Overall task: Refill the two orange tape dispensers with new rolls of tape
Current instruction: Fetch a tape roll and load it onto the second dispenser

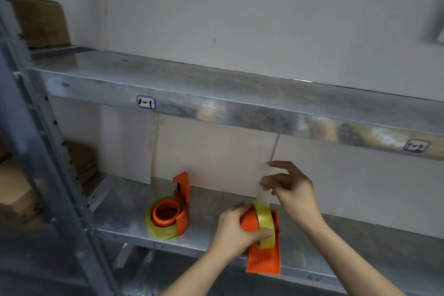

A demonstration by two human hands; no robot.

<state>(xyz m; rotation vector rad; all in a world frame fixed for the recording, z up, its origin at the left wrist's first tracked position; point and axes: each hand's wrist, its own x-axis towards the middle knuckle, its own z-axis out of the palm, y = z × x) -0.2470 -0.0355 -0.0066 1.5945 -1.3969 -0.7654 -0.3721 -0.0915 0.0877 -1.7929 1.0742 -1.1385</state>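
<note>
Pale wall [240,7] behind, filling the far side. Metal rack [60,187] in front of it, grey upright slanting down the left. Upper shelf [216,94] running left to right across the middle, a small blue-edged label [146,102] on its front lip and a second label [416,145] far to the right. Cardboard box [40,21] at the far left end of that shelf, blurred. More cardboard [16,190] beyond the upright at left, also blurred. Lower shelf [125,209] beneath, carrying both dispensers. Left dispenser [183,199] lying on its side towards the middle of the lower shelf, hub facing up, a yellowish tape roll [156,228] seated around the hub, orange arm sticking up at the far end. Untouched, well apart from both hands. Right dispenser [264,259] at the near edge of the lower shelf, its flat ribbed end overhanging the lip towards the camera. Second roll [264,221] mounted upright on it. Left hand [236,230] wrapped around the orange hub side, thumb pressed against the roll's near face. Right hand [292,190] raised above the roll, thumb and fingers pinched on a clear strip [263,190] drawn straight up from the roll, remaining fingers spread loosely.
</note>
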